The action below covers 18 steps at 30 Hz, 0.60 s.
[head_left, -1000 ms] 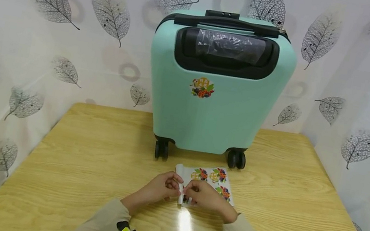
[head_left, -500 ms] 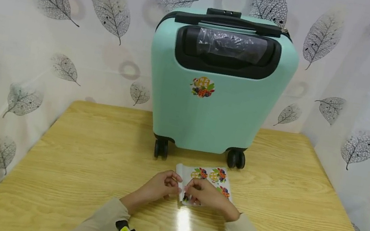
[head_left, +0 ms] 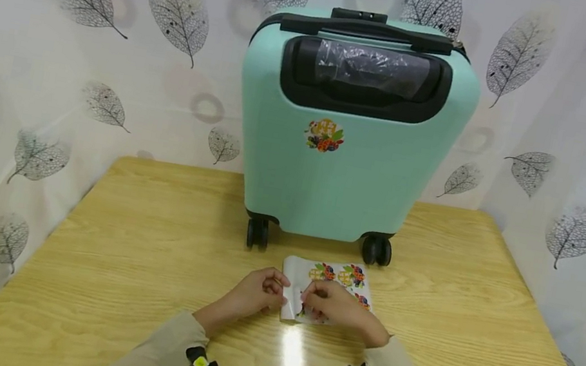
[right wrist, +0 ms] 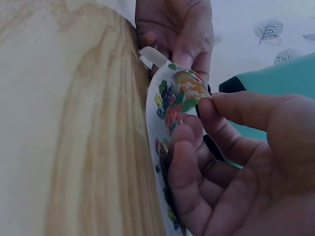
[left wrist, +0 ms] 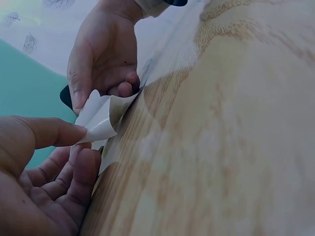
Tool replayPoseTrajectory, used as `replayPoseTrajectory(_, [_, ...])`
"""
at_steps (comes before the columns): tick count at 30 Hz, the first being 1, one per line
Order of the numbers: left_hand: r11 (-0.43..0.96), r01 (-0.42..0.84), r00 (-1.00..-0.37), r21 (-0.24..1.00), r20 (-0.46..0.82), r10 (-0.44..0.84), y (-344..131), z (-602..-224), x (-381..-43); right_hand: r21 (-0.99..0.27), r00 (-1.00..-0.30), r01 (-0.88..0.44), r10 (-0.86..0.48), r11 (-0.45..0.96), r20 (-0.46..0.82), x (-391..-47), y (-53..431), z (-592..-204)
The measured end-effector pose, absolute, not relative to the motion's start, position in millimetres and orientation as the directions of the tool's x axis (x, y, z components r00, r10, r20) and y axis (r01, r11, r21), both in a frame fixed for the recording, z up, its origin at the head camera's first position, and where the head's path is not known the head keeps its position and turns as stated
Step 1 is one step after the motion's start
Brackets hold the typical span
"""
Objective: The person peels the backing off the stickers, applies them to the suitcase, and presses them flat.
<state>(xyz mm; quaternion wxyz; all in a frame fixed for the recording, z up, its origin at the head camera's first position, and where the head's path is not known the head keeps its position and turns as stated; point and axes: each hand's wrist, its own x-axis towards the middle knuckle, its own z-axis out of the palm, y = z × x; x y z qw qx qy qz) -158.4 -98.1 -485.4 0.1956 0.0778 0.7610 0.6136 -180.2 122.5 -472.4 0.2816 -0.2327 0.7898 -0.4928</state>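
A white sheet of round fruit stickers [head_left: 293, 275] lies on the table in front of the suitcase. My left hand [head_left: 257, 293] pinches its left edge between thumb and fingers; in the left wrist view the pale paper [left wrist: 98, 118] bends up there. My right hand [head_left: 337, 307] is at the sheet's middle. Seen from the right wrist, its thumb and index finger pinch the edge of a sticker [right wrist: 189, 84] with orange and white lettering, where the sheet bows upward. The right hand covers part of the lower stickers.
A mint-green suitcase [head_left: 352, 180] stands on black wheels [head_left: 258, 234] just behind the sheet. One fruit sticker [head_left: 325, 135] is on its front, below the black handle recess. The wooden table [head_left: 163, 219] is bordered by leaf-patterned cloth [head_left: 164, 114].
The sheet's rolled left end has opened out flatter and wider. My right hand has shifted slightly right, away from the left hand, which has stayed nearly in place.
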Motion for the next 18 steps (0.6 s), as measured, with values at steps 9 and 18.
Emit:
replayPoseTrajectory(9, [0.235, -0.11, -0.914, 0.966, -0.191, 0.359, -97.2, -485.3, -160.7, -0.889, -0.732, -0.124, -0.646, 0.442, -0.219, -185.0, 138.1, -466.6])
replayPoseTrajectory(18, [0.229, -0.133, -0.909, 0.964, -0.21, 0.359, -98.3, -484.7, -159.4, -0.903, -0.726, -0.049, -0.636, 0.427, -0.262, -191.1, 161.4, -460.1])
